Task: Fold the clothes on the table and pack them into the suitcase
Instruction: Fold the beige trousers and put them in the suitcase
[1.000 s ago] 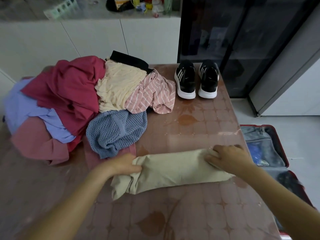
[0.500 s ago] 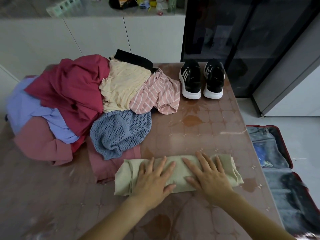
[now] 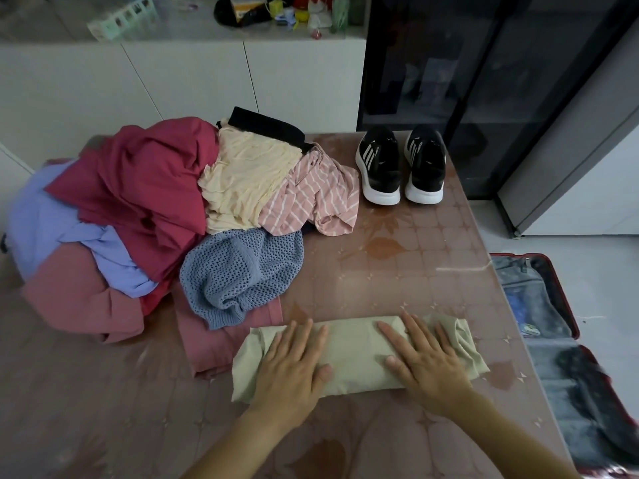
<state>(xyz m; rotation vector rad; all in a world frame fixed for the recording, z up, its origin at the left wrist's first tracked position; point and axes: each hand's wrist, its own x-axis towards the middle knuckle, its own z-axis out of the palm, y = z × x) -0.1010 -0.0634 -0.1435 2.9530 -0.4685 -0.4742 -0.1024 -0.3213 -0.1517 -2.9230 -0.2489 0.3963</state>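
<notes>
Folded beige garment at near edge of worktop, pressed flat under left hand and right hand; fingers straight, slightly spread. Blue knit and unfolded heap crowding far left. Black sneakers far right. Open suitcase on floor, right.

Black sneakers side by side — dark cabinet behind.

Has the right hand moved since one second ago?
Yes. The right hand has shifted left, away from the right edge of the table, from the end of the folded beige garment to lie flat nearer its middle.
</notes>
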